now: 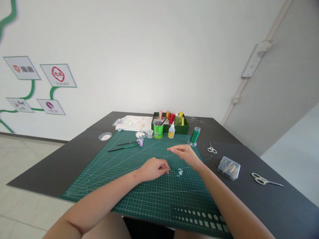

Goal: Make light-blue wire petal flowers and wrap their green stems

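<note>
Over a green mat (pixel 149 202), the left hand (pixel 155 168) grips a small flower (pixel 180 172) by its stem, apparently for steadiness, bloom at three o'clock; at two o'clock, the right hand (pixel 183 153) pinches its fingers together, contents unclear

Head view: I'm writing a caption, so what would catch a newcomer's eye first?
The left hand pinches a thin green stem with a pale tip over the green cutting mat, the right hand nearby. Behind them, bright thread spools stand in a dark green box.
</note>
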Action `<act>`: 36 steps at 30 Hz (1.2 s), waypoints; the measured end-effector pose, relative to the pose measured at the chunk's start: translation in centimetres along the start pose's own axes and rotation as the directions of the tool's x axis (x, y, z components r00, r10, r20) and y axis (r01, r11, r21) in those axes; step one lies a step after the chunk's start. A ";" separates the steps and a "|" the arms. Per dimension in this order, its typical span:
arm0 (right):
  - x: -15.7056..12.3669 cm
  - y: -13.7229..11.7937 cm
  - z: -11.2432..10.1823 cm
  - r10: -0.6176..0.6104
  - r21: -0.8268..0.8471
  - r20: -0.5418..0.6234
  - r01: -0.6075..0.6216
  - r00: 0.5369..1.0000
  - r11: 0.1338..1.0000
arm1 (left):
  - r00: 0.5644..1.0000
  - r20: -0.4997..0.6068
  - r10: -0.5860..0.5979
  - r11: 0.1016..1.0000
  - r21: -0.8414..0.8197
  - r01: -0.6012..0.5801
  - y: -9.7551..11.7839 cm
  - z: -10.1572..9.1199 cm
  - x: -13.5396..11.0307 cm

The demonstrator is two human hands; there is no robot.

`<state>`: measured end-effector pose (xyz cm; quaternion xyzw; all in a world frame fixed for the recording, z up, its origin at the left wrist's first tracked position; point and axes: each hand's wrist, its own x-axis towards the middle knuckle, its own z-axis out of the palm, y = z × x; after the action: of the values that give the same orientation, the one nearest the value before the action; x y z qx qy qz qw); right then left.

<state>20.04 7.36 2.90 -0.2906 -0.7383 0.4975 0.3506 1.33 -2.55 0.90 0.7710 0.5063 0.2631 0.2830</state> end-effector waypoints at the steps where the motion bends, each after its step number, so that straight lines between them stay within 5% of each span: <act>1: 0.0 0.0 -0.1 -0.003 0.004 0.009 0.003 1.000 1.000 | 1.000 0.005 0.000 1.000 -0.019 0.000 0.0 0.0 0.0; 12: -0.4 -0.7 0.1 -0.062 -0.016 0.148 0.065 0.987 0.998 | 0.996 0.083 -0.030 0.991 -0.130 0.041 -0.5 0.4 0.1; 24: 1.2 3.6 -1.3 0.038 -0.128 0.131 -0.021 0.991 0.992 | 0.998 0.021 0.061 0.992 0.110 -0.063 0.7 -0.3 -0.4; 36: 1.3 3.9 -2.0 0.006 -0.142 0.095 0.008 0.995 0.990 | 0.998 0.048 -0.030 0.989 -0.146 0.037 0.2 -0.3 -0.1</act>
<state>21.19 10.70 0.08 -0.2905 -0.7880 0.4565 0.2937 1.18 -2.69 1.19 0.7452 0.4920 0.2771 0.3547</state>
